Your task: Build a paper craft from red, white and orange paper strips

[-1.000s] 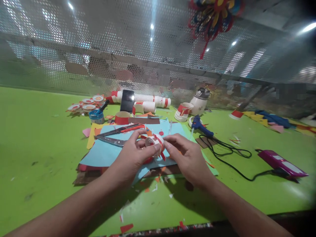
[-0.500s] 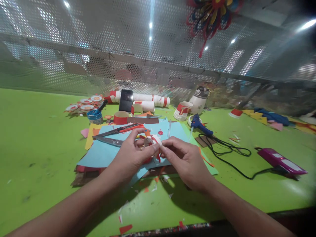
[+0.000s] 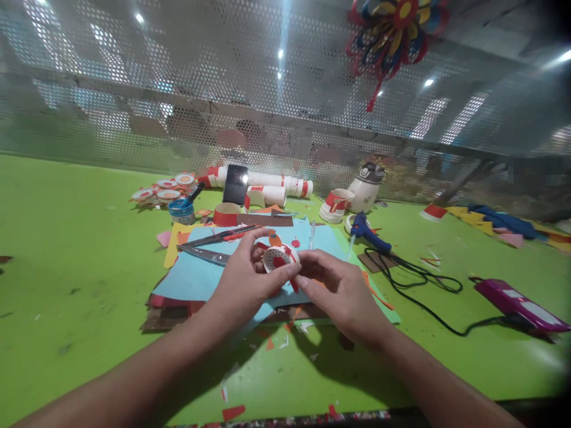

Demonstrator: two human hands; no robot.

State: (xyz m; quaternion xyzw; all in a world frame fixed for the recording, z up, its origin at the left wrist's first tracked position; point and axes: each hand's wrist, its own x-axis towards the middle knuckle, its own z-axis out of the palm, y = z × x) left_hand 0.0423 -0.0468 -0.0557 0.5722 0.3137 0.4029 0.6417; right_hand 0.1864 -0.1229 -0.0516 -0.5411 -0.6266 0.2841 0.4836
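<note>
A small round paper craft, cut like a shallow cup with a white rim, a dotted inside and red pieces on it, is held above light blue paper. My left hand grips it from the left, thumb on the near rim and index finger arched over an orange piece at its top. At its right edge, the thumb and bent fingers of my right hand pinch it; the exact contact is partly hidden. Large scissors lie half-spread on the paper, left of my hands.
A blue glue gun rests at the right, its black cord running to a purple power bank-like box. Behind stand a phone, paper cups, a white jar and a blue paint pot. Paper scraps litter the front edge.
The paper craft has turned so its dotted inside and red centre face me more. Both hands still hold it. The whole view has shifted slightly.
</note>
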